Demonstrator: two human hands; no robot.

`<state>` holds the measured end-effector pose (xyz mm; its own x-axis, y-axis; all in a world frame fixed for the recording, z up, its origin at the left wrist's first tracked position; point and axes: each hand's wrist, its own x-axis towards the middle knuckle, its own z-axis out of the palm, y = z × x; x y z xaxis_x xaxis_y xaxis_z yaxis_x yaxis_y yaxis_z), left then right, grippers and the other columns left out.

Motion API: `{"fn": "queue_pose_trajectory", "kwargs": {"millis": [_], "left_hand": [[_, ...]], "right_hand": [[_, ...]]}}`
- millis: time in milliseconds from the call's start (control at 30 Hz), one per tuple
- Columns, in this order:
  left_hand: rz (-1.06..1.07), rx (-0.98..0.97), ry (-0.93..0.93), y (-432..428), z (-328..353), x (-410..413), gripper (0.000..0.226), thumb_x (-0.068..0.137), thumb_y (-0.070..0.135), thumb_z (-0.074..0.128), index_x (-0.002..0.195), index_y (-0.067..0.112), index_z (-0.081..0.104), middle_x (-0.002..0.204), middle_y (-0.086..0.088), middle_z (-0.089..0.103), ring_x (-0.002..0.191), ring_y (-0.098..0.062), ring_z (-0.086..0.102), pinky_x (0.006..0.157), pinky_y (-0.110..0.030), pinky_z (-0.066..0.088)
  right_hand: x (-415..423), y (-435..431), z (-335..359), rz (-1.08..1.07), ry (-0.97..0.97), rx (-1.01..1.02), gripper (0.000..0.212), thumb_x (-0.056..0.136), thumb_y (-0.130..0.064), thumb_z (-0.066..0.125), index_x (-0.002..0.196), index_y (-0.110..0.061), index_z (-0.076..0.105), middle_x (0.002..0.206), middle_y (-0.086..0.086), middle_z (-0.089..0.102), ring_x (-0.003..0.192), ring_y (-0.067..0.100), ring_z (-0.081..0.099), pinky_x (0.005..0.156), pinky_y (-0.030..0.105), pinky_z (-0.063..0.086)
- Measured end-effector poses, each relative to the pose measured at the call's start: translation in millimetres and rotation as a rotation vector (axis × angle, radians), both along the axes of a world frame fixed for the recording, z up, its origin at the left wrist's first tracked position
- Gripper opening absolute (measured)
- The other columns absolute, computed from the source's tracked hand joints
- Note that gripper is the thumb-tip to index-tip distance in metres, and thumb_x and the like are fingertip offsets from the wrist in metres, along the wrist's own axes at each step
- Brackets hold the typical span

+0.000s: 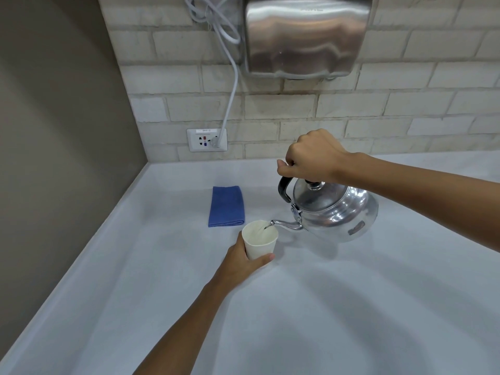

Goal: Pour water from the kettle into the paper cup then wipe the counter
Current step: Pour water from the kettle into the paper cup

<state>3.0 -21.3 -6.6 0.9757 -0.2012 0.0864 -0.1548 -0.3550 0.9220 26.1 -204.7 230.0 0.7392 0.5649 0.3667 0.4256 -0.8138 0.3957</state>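
Kettle (335, 209) of shiny rounded metal, tilted by the right hand (313, 155) gripping its black handle, seemingly pours into a white paper cup (259, 243) clasped by the left hand (239, 262); folded blue cloth (226, 206) nearby.

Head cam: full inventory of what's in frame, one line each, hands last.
kettle: 1, silver metal with black handle, held tilted above the counter, spout over the cup
paper cup: 1, white, on the counter left of the kettle
cloth: 1, blue, folded, flat on the counter behind the cup
counter: 1, white
hand dryer: 1, silver, on the brick wall
power cord: 1, white, runs down to the outlet
outlet: 1, white, low on the wall
left hand: 1, wrapped around the cup
right hand: 1, gripping the kettle handle
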Motion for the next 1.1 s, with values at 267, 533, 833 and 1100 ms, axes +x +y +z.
{"fn": "queue_pose_trajectory", "kwargs": {"millis": [267,533,833,1100], "left_hand": [[0.003,0.009,-0.005,0.1,0.8,-0.2,0.085,0.051,0.073,0.072,0.123,0.047,0.033,0.111,0.028,0.053,0.102,0.012,0.051,0.069,-0.005,0.045],[0.003,0.011,0.007,0.5,-0.1,-0.1,0.08,0.057,0.065,0.076,0.122,0.049,0.033,0.11,0.032,0.052,0.102,0.012,0.051,0.07,0.001,0.043],[-0.002,0.009,0.018,0.4,-1.0,0.6,0.077,0.059,0.062,0.077,0.121,0.049,0.033,0.113,0.026,0.055,0.104,0.006,0.054,0.071,-0.006,0.045],[-0.008,0.008,0.021,-0.2,-1.0,0.7,0.079,0.06,0.061,0.077,0.124,0.047,0.033,0.116,0.019,0.056,0.104,0.002,0.054,0.074,-0.009,0.042]], "right_hand": [[-0.4,-0.5,1.8,0.006,-0.006,-0.002,0.054,0.086,-0.031,0.046,0.042,-0.011,0.02,0.038,0.003,0.021,0.038,0.018,0.015,0.044,0.024,0.013],[-0.1,-1.3,2.0,0.003,-0.018,-0.011,0.054,0.085,-0.031,0.047,0.042,-0.012,0.02,0.036,0.002,0.018,0.037,0.018,0.013,0.045,0.023,0.011],[-1.2,-2.5,4.6,-0.01,-0.019,-0.012,0.053,0.086,-0.03,0.047,0.043,-0.01,0.022,0.037,0.003,0.02,0.038,0.018,0.014,0.046,0.024,0.01],[-1.1,-3.5,5.3,-0.012,-0.019,-0.023,0.053,0.087,-0.03,0.047,0.043,-0.01,0.023,0.037,0.002,0.02,0.038,0.018,0.015,0.045,0.023,0.011]]}}
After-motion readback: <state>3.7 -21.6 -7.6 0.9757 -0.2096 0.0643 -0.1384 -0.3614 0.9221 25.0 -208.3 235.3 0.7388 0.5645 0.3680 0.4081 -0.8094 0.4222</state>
